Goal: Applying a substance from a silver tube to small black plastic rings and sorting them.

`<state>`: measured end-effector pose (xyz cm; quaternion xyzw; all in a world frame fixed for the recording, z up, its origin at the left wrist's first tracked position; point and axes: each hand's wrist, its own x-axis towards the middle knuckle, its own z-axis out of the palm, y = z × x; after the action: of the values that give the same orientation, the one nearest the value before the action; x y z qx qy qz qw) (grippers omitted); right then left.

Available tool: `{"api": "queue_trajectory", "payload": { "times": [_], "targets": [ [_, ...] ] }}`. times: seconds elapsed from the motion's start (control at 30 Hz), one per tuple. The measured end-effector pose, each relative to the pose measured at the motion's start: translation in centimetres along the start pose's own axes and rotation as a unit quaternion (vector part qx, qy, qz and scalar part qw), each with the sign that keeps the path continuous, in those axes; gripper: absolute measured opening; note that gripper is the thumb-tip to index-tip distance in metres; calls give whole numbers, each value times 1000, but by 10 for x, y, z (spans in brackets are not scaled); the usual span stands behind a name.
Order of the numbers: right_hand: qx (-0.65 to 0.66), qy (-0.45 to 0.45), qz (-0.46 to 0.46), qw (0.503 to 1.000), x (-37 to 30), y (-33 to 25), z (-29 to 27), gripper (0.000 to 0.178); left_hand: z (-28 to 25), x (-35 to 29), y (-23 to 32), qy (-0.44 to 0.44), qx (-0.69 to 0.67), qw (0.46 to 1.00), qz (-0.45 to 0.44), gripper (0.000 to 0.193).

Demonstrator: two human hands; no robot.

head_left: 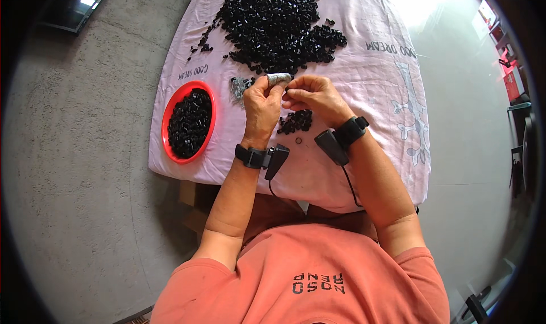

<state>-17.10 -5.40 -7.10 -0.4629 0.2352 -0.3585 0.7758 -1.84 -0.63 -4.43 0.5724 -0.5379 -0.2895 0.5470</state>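
Note:
My left hand (261, 111) is closed, thumb and fingers pressed together beside a silvery grey, tube-like piece (279, 78). Whether that piece is held or wrapped round a finger, I cannot tell. Just to its right my right hand (319, 96) pinches a small black piece (286, 89), its fingertips meeting those of the left. Below both hands lies a little heap of black pieces (296, 121), with a small dark ring (298, 140) near it. Left of my left hand is a pile of small clear or silvery bits (239, 87), partly hidden by the hand.
A large heap of shiny black pieces (273, 25) covers the table's far part. On the left, a red oval basin (213, 125) holds many more. Pink printed cloth (364, 153) covers the table. Cables (349, 185) hang from black devices strapped to both wrists.

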Motion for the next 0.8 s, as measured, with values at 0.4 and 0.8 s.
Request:
{"api": "queue_trajectory", "payload": {
  "times": [0.4, 0.8],
  "targets": [
    [120, 37, -3, 992, -2, 1, -3, 16, 12, -2, 11, 51, 153, 981, 107, 6],
    [129, 16, -16, 991, 2, 9, -9, 14, 16, -7, 13, 54, 161, 970, 174, 7]
  ]
}}
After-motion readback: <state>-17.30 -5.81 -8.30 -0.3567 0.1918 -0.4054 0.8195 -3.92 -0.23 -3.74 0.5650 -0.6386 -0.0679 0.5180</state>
